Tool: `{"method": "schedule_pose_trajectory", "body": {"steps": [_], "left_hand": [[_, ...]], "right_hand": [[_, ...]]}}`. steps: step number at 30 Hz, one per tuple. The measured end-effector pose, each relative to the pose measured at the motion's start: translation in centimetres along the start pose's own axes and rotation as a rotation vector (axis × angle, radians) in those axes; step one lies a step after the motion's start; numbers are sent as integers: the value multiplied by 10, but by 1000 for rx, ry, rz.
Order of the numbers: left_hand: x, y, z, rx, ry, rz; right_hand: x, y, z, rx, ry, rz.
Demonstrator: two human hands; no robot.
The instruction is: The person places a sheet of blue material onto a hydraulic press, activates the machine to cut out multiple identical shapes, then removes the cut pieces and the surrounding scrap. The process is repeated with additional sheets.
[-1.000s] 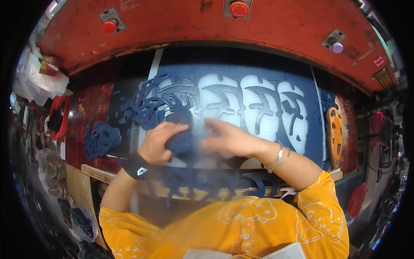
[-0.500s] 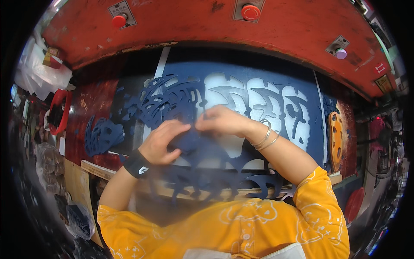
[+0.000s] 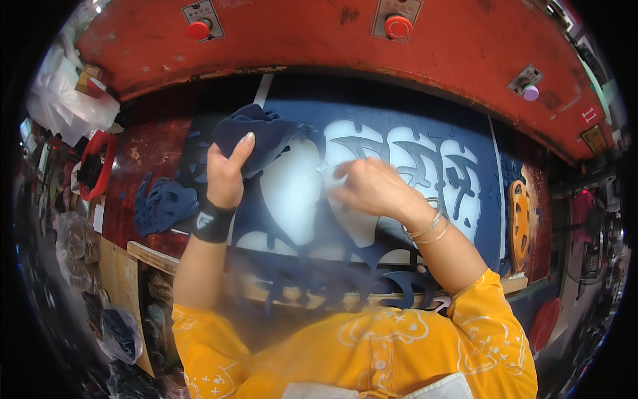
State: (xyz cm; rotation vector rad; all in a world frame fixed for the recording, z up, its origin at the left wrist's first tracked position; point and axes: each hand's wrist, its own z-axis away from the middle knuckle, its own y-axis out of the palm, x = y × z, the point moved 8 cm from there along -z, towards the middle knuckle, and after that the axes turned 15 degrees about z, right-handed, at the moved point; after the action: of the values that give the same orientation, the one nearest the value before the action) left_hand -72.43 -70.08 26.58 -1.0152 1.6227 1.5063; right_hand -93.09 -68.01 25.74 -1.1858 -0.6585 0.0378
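Note:
A dark blue sheet [image 3: 490, 193] lies before me, with large sole-shaped cut-outs that show a whitish surface beneath. My left hand [image 3: 228, 171] grips a bundle of dark blue cut pieces [image 3: 256, 133] above the sheet's left part, thumb on top. Over the middle cut-outs is my right hand [image 3: 375, 189], its fingers bent and their tips smeared by motion; whether anything is in them I cannot make out. Thin curved blue pieces [image 3: 458, 176] still lie inside the cut-outs at the right. Blue strips of the sheet [image 3: 312, 272] hang over the near edge.
A red machine beam [image 3: 319, 46] with push buttons [image 3: 399, 27] spans the far side. An orange cutting die [image 3: 519, 216] stands at the right. More blue pieces [image 3: 166, 205] are piled at the left, near a red ring-shaped thing [image 3: 98, 165] and plastic bags [image 3: 66, 106].
My hands have parted. The left lifted the blue pieces up and leftward, baring a large whitish cut-out, while the right moved to the right, away from them.

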Motion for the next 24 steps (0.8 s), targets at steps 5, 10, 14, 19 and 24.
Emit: {"method": "schedule_pose_trajectory", "body": {"steps": [5, 10, 14, 19, 24], "left_hand": [[11, 26, -11, 109, -125, 64], [2, 21, -21, 111, -138, 159], [1, 15, -26, 67, -95, 85], [-8, 23, -32, 91, -19, -10], [-52, 5, -54, -68, 117, 108]], "right_hand": [[60, -57, -5, -757, -245, -95], [64, -30, -28, -295, -382, -173], [62, -13, -32, -93, -319, 14], [60, -14, -57, -398, -122, 67], [35, -11, -49, -406, 8, 62]]}}
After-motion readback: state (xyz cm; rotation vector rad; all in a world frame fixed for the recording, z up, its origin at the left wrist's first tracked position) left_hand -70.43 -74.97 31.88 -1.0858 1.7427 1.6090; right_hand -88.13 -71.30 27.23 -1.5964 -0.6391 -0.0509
